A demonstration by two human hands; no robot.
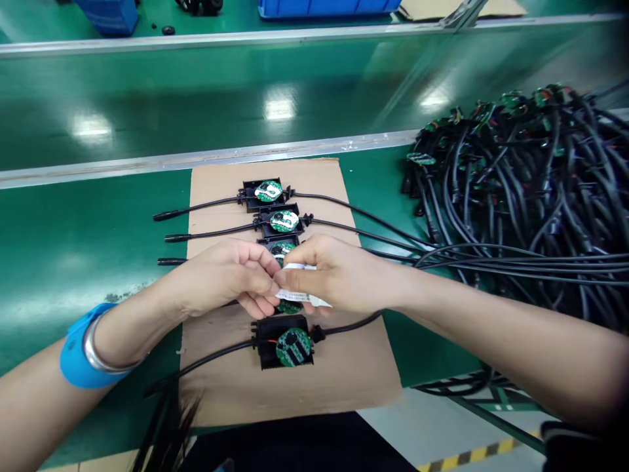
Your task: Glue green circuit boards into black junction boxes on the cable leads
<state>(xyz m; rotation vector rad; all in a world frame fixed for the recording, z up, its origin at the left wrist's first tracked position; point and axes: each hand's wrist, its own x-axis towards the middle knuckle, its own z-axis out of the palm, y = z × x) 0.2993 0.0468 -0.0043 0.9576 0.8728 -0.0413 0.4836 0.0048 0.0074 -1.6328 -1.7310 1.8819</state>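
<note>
My right hand (pixel 339 272) is closed on a small white label strip (pixel 302 297) with fine printed text, held between thumb and fingers. Against its left end, the fingertips of my left hand (pixel 238 275) are pinched together; what lies between them is hidden. Both hands are above a column of open black plastic housings, each with a round green circuit board. White patches mark the boards in the top housing (pixel 268 191) and the second housing (pixel 284 221). My hands partly cover the middle ones. Nearest me, the bottom housing (pixel 287 344) holds a board (pixel 293 347) with dark parts showing.
The housings lie on a cardboard sheet (pixel 236 387) on a green bench (pixel 98 242). Black cables (pixel 383 216) run right toward a big heap of cables with boards (pixel 531 183). A metal-edged shelf behind carries blue bins (pixel 329 6).
</note>
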